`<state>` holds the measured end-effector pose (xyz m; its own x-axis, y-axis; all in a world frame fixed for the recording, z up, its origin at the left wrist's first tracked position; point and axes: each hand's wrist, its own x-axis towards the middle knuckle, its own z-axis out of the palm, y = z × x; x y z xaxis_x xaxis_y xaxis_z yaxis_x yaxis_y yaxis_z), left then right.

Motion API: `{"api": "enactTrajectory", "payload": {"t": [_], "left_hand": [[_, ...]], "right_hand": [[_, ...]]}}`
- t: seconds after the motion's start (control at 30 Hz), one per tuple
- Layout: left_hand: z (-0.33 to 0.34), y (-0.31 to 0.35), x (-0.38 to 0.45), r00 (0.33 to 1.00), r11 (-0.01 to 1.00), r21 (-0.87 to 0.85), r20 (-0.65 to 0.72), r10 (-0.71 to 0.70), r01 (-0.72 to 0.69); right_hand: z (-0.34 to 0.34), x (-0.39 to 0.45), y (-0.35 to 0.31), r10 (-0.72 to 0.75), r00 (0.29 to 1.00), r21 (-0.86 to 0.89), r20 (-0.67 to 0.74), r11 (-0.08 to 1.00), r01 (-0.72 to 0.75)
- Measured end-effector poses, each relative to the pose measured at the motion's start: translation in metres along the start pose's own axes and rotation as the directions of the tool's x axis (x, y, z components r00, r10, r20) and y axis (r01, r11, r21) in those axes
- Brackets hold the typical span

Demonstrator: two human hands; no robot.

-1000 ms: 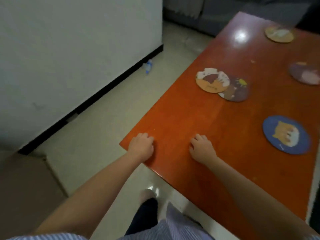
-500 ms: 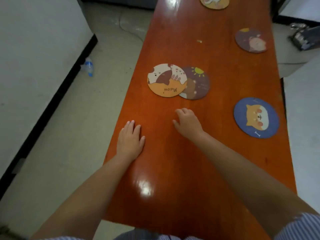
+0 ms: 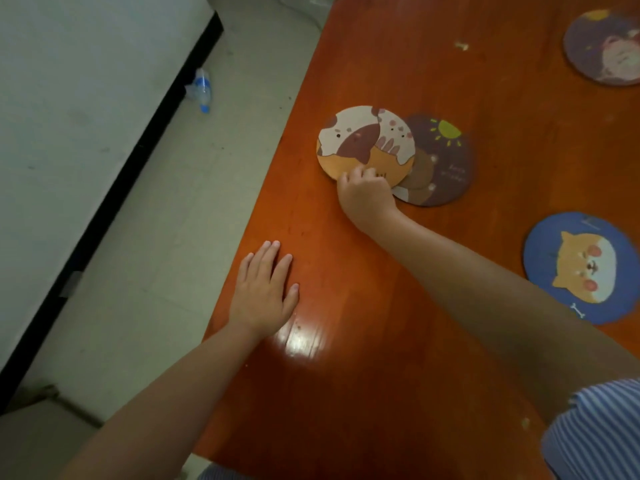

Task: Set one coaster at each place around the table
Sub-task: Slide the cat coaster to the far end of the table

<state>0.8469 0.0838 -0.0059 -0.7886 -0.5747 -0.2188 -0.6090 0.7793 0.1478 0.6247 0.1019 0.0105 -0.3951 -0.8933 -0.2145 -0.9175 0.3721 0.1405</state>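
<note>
An orange-and-white cat coaster [image 3: 363,140] lies near the left edge of the red-brown table [image 3: 346,375], overlapping a dark purple coaster with a sun [image 3: 441,161]. My right hand [image 3: 365,194] has its fingers curled onto the near rim of the orange coaster. My left hand [image 3: 265,292] rests flat on the table by the left edge, fingers spread, holding nothing. A blue coaster with an orange dog face [image 3: 581,268] lies at the right. A purple coaster [image 3: 604,46] sits at the far right.
A plastic water bottle [image 3: 201,90] lies on the pale floor beside a white wall with a black skirting strip [image 3: 114,188]. A small crumb [image 3: 462,46] sits on the table top. My striped sleeve [image 3: 599,431] shows at the lower right.
My right hand has reached forward from the bare table onto the near rim of the orange cat coaster. The left hand stays flat on the table. The camera has moved closer.
</note>
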Motion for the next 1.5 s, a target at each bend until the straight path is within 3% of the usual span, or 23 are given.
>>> {"api": "enactTrajectory", "payload": {"t": [0.07,0.17,0.23,0.43,0.57,0.67,0.8,0.97,1.03,1.07,1.13,1.17,1.23,1.3,1.37,1.43,1.5], "left_hand": [[0.000,0.000,-0.001,1.000,1.000,-0.004,-0.006,-0.002,0.002],[0.000,0.000,-0.001,1.000,1.000,-0.025,-0.009,-0.003,0.002],[0.001,-0.001,-0.002,1.000,0.999,-0.052,-0.010,0.005,-0.005],[-0.001,-0.005,-0.003,0.995,0.968,-0.246,-0.070,-0.067,0.048],[-0.006,-0.006,-0.010,0.993,0.943,-0.331,-0.119,-0.018,-0.023],[-0.003,0.000,-0.017,0.994,0.935,-0.347,-0.102,0.042,-0.075],[0.003,0.034,-0.024,0.977,0.910,-0.372,0.038,0.210,-0.181],[0.000,0.085,-0.027,0.939,0.921,-0.353,0.231,0.255,-0.163],[0.002,0.098,-0.034,0.929,0.940,-0.312,0.289,0.230,-0.136],[0.003,0.101,-0.038,0.928,0.947,-0.307,0.317,0.197,-0.097],[0.008,0.100,-0.046,0.917,0.947,-0.318,0.366,0.158,-0.036],[0.010,0.098,-0.049,0.907,0.946,-0.323,0.391,0.155,-0.023],[0.013,0.093,-0.054,0.870,0.951,-0.307,0.463,0.168,-0.020],[0.013,0.091,-0.057,0.809,0.960,-0.275,0.551,0.203,-0.053],[0.011,0.090,-0.059,0.791,0.967,-0.248,0.578,0.198,-0.060],[0.008,0.091,-0.059,0.848,0.968,-0.243,0.499,0.179,-0.062],[0.007,0.097,-0.056,0.922,0.957,-0.282,0.347,0.169,-0.070]], "right_hand": [[-0.008,0.001,0.000,0.018,0.999,-0.075,-0.044,0.997,-0.021],[-0.009,0.010,0.002,-0.034,0.998,0.078,-0.061,0.996,0.039],[-0.010,0.001,0.003,0.019,0.992,0.174,-0.126,0.985,0.003],[0.002,-0.102,0.008,0.048,0.935,0.446,-0.352,0.887,0.122],[0.028,-0.192,-0.001,0.108,0.951,0.494,-0.291,0.868,0.053],[0.045,-0.244,-0.011,0.198,0.957,0.614,-0.211,0.789,-0.028],[0.062,-0.298,-0.018,0.207,0.972,0.668,-0.109,0.740,-0.083],[0.062,-0.321,-0.007,0.272,0.957,0.536,-0.102,0.826,-0.177],[0.060,-0.316,-0.004,0.399,0.911,0.505,-0.100,0.809,-0.299],[0.059,-0.312,-0.004,0.512,0.855,0.541,-0.078,0.742,-0.395],[0.057,-0.304,-0.002,0.732,0.670,0.614,0.121,0.475,-0.630],[0.055,-0.302,-0.002,0.767,0.593,0.625,0.247,0.341,-0.702],[0.050,-0.304,-0.006,0.757,0.538,0.644,0.370,0.209,-0.736],[0.044,-0.314,-0.017,0.728,0.551,0.647,0.409,0.195,-0.737],[0.043,-0.326,-0.029,0.731,0.556,0.602,0.397,0.250,-0.758],[0.044,-0.337,-0.039,0.752,0.522,0.515,0.403,0.286,-0.808],[0.045,-0.341,-0.046,0.737,0.484,0.495,0.472,0.233,-0.837]]}}
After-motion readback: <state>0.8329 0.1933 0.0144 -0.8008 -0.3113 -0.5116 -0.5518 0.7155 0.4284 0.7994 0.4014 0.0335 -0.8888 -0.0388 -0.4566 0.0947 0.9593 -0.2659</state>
